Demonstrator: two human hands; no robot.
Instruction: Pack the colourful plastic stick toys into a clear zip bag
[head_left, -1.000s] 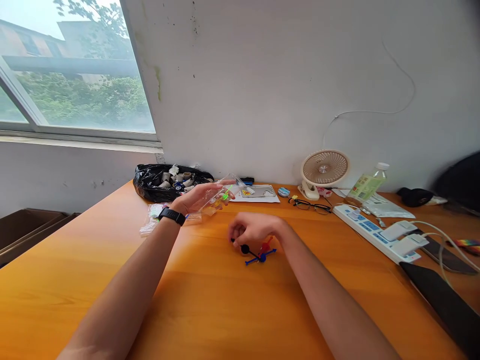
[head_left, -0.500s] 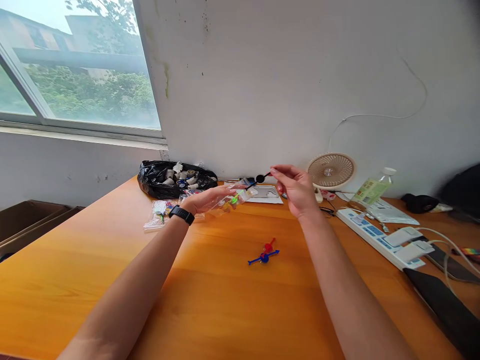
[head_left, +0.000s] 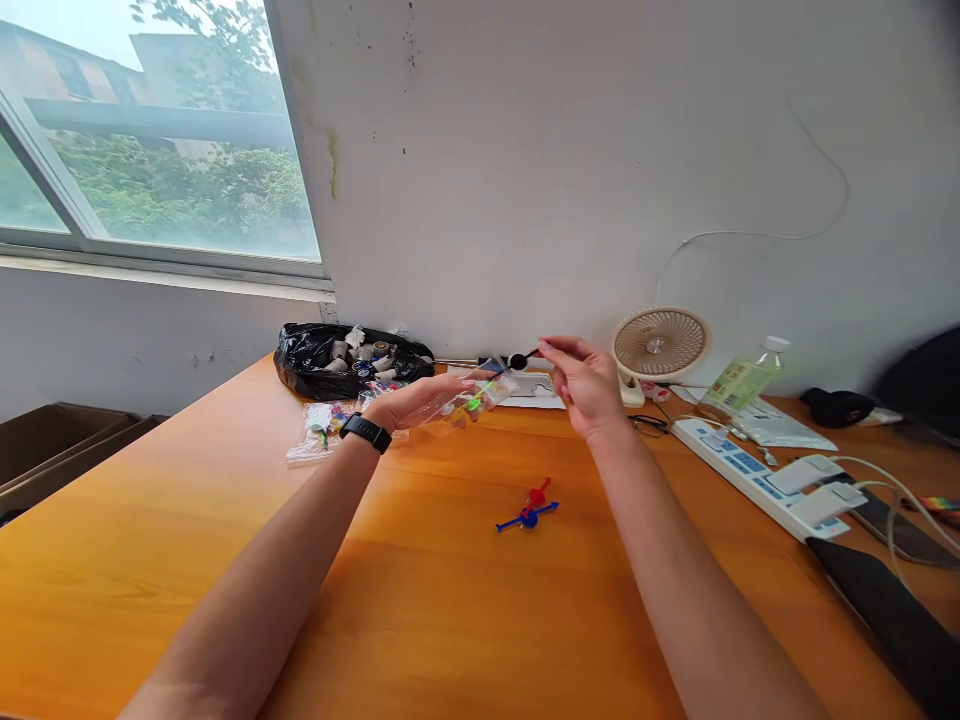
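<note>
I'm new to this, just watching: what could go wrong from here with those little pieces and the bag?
The right hand pinches the black piece near one end, so it could tip or slip.

That piece might snag the thin, clear bag in the left hand.

On the table, the red piece and blue piece overlap; lifting one may drag the other.

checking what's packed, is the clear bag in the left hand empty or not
Not empty: a green piece shows through the clear plastic of the bag in the left hand. How full it is, I cannot tell.
</note>
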